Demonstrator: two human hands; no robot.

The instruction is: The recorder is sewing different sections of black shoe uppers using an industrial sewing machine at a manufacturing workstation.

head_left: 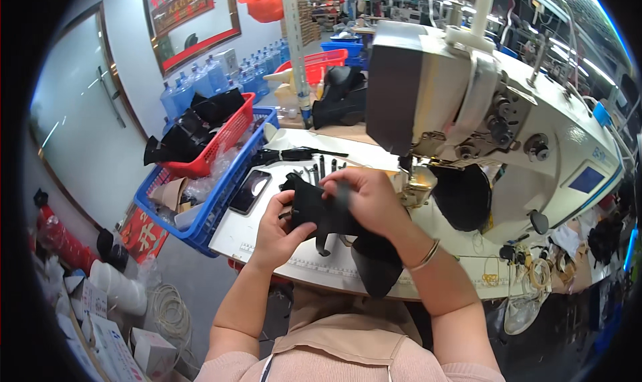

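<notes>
Watching through the head cam here. There's writing all over: a line of lettering on the white sewing machine (521, 131), gold and red characters on the framed panel (192, 24) up on the wall, big pale characters on a red banner (140, 236) near the floor, and blue print on the white boxes (110, 342) bottom left.

Containers: a blue basket (198, 236) sits just beside the bench (249, 233), with clear plastic and tan scraps in it, and a red basket (229, 132) nested in its upper part, heaped with glossy black pieces (192, 132). Rows of blue water bottles (212, 78) line the wall behind.

On the bench I've got a phone (250, 192) near the left edge and thin black strips (322, 164) behind the hands. The machine's head blocks much of the right background.

The black workpiece (309, 207) is held above the bench, left of the needle area. The left hand (281, 235) has its fingers closed around it. The right hand (371, 200) has bent fingers close over it, but they're blurry, so honestly I can't tell if they're gripping. Below that wrist, a black flap (378, 265) hangs over the front edge.
</notes>
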